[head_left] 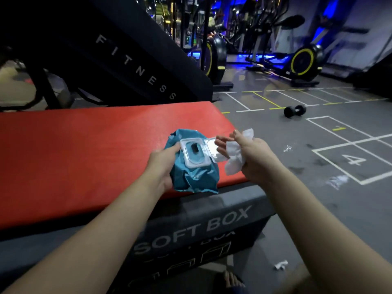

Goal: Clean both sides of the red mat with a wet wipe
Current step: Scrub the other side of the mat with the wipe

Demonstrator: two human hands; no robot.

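At the near edge, a foot in a sandal (232, 280) is seen on the grey floor (318, 219), and a small white scrap (281, 265) lies just to its right. Beyond these stands a black block printed "SOFT BOX" (191, 230), on top of which the red mat (74, 149) is laid flat, stretching from the left edge of the view to its right near corner. Above that corner a crumpled teal wipe pack (195, 175) is gripped from its left side by the left hand (162, 164), with the thumb pressed on the frame of the dispenser. The pack's clear flip lid (212, 149) is swung open to the right. A white wet wipe (234, 158) is clasped in the curled fingers of the right hand (254, 158), just to the right of the pack and beside the open lid. The wipe is held clear of the mat, over its right edge. Farther right, white boxes and a number 4 (353, 159) are marked on the floor, and a black dumbbell (295, 110) lies beyond them. Behind the mat a slanted black pad lettered "FITNESS" (135, 66) is seen. At the far end of the dim, blue-lit room two exercise machines with yellow-rimmed wheels (305, 60) are parked.
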